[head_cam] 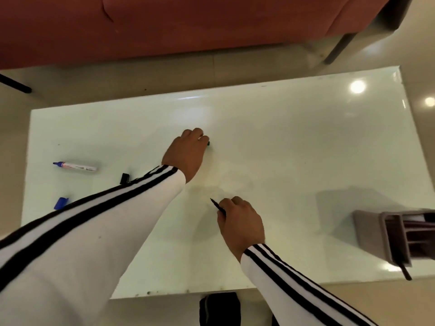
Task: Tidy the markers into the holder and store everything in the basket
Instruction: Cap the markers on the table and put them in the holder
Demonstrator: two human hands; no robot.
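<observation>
Left hand (188, 152) reaches to desk (294, 142) centre, fingers closed over a dark marker (208, 143), apparently collecting it. Right hand (240, 220) pinches a thin black pen (217, 205). Blue marker (75, 166) lies at 9 o'clock; holder (386, 236) at 3 o'clock, presumably their destination.

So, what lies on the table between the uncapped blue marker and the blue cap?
Nothing: in the head view, the table is bare between the blue marker and the blue cap.
</observation>
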